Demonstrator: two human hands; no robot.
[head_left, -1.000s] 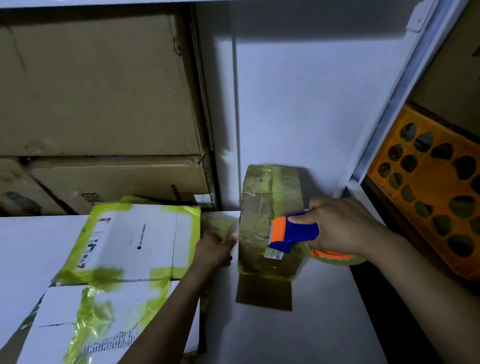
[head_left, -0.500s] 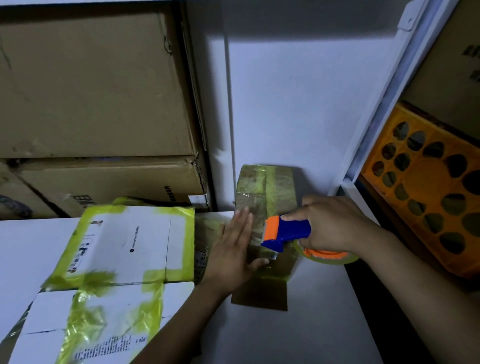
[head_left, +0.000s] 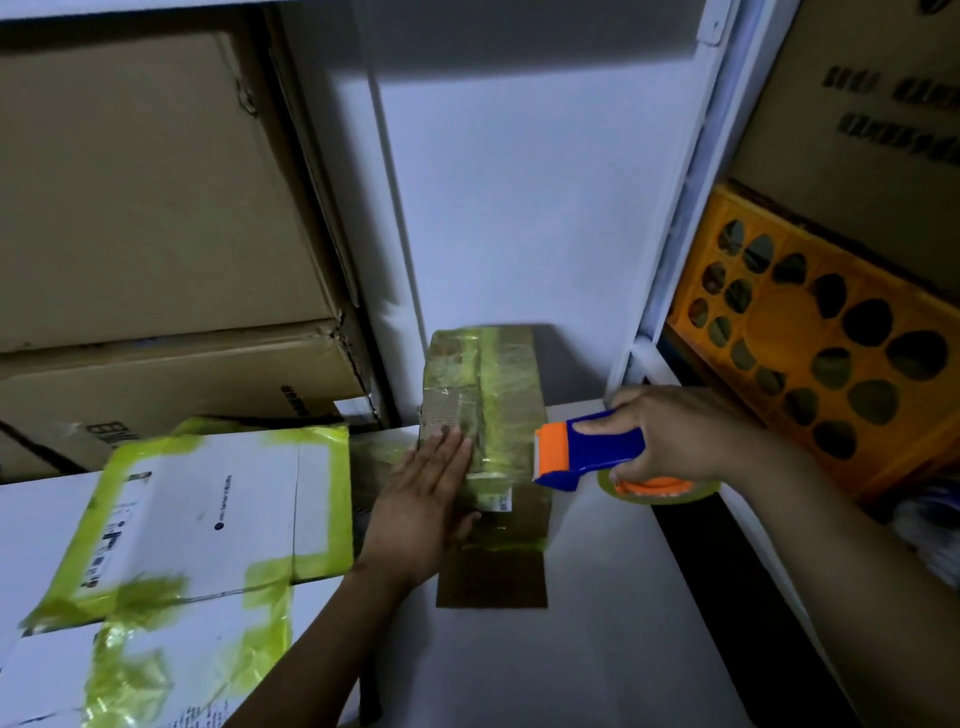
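A small brown cardboard box (head_left: 485, 395) wrapped in yellow-green tape stands on the white table (head_left: 571, 649) against the white wall. My left hand (head_left: 423, 506) lies flat with straight fingers against the box's left front face. My right hand (head_left: 680, 436) grips a blue and orange tape dispenser (head_left: 587, 449) just right of the box, its orange blade end touching the box's right edge. The tape roll (head_left: 660, 488) shows under my right hand. A loose brown flap (head_left: 493, 577) lies on the table in front of the box.
Two white parcels with yellow-green tape (head_left: 218, 504) lie at the left. Large brown cartons (head_left: 145, 208) are stacked behind them. An orange perforated crate (head_left: 821, 353) and another carton (head_left: 872, 130) stand at the right, past a white frame post (head_left: 675, 249).
My left hand went from gripping the box's left side to lying flat on its front face. The dispenser slid right, to the box's right edge.
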